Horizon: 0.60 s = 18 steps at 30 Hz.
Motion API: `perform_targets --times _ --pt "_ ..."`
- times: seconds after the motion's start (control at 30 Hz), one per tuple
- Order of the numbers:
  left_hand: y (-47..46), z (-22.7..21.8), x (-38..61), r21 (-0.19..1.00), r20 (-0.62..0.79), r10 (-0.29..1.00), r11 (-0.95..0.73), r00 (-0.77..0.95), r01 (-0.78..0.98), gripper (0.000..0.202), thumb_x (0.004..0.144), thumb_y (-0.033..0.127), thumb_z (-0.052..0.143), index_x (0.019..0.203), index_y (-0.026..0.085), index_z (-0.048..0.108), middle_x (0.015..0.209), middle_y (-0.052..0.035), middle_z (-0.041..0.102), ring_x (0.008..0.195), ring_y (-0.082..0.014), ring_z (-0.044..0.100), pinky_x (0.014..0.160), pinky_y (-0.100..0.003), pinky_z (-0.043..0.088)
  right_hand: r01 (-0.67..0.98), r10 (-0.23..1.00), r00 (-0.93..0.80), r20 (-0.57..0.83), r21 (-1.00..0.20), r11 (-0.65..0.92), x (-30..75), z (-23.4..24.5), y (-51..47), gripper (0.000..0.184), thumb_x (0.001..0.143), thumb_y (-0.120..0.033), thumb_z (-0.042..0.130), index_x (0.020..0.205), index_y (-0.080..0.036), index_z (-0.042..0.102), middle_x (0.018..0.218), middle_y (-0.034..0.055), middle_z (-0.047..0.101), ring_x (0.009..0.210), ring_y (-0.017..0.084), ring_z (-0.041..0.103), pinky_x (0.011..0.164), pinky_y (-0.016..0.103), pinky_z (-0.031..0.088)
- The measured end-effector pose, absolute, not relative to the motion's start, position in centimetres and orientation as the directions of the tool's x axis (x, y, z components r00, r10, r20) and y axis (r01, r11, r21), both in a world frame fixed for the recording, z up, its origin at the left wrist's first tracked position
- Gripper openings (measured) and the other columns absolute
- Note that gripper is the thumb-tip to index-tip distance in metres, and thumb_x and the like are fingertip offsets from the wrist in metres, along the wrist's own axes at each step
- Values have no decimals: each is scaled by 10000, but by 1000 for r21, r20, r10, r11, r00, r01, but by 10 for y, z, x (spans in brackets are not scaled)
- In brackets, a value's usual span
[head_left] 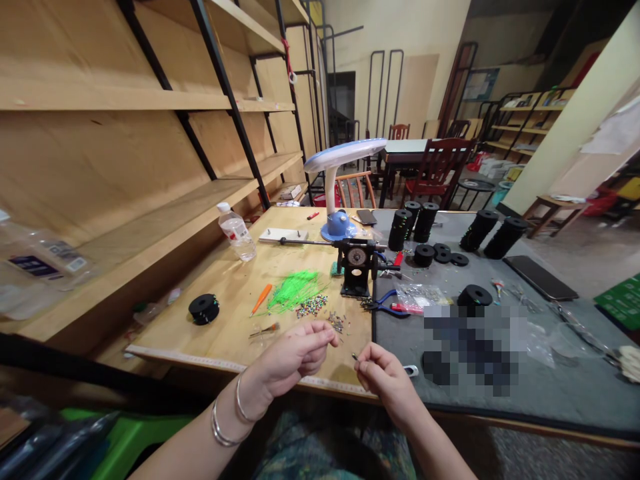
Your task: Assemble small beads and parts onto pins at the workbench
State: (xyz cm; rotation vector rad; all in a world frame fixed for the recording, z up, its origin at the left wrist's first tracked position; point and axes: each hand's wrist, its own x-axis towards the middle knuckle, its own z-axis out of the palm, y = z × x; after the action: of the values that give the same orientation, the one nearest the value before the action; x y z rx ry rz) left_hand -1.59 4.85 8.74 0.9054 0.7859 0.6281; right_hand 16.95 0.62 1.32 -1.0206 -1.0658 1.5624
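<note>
Over the table's front edge, my left hand (pixel 300 350) is closed in a pinch; whatever lies between its fingertips is too small to make out. My right hand (pixel 385 377), just to its right, pinches a tiny dark piece (pixel 355 357) whose kind I cannot tell. The two hands are a short gap apart. Behind my left hand lie small metal bits (pixel 337 322), a heap of multicoloured beads (pixel 311 306) and a bundle of bright green strands (pixel 295 290). A white-ended object (pixel 411 371) lies beside my right hand.
A black hand-cranked winder (pixel 356 267) stands mid-table before a blue lamp (pixel 340 225). Blue-handled pliers (pixel 385 304), black spools (pixel 474 295) and a phone (pixel 540 277) lie on the grey mat. Leftward are an orange-handled tool (pixel 261 299), another spool (pixel 204 309) and a bottle (pixel 237 233).
</note>
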Motion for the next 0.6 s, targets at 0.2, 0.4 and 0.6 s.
perform_targets --times 0.2,0.4,0.6 --pt "50 84 -17 929 -332 808 371 486 17 314 747 451 638 734 152 543 415 137 248 387 -41 122 419 -221 59 -172 980 -160 -123 -974 -150 172 16 6 151 714 -309 581 655 -200 495 498 -96 327 448 76 213 448 218 172" --pt "45 64 -21 956 -162 899 40 407 292 266 780 407 578 818 144 569 531 100 305 483 -79 253 463 -214 183 199 992 -120 47 -978 70 183 34 1 144 760 -249 507 631 -201 463 555 -63 387 525 104 337 505 226 270" --pt "29 57 -8 877 -5 859 -241 511 415 260 777 282 600 1002 156 634 503 107 283 469 -87 274 476 -223 211 415 968 -231 97 -890 188 186 41 2 154 760 -184 490 613 -198 445 522 -73 374 502 96 345 492 220 257"
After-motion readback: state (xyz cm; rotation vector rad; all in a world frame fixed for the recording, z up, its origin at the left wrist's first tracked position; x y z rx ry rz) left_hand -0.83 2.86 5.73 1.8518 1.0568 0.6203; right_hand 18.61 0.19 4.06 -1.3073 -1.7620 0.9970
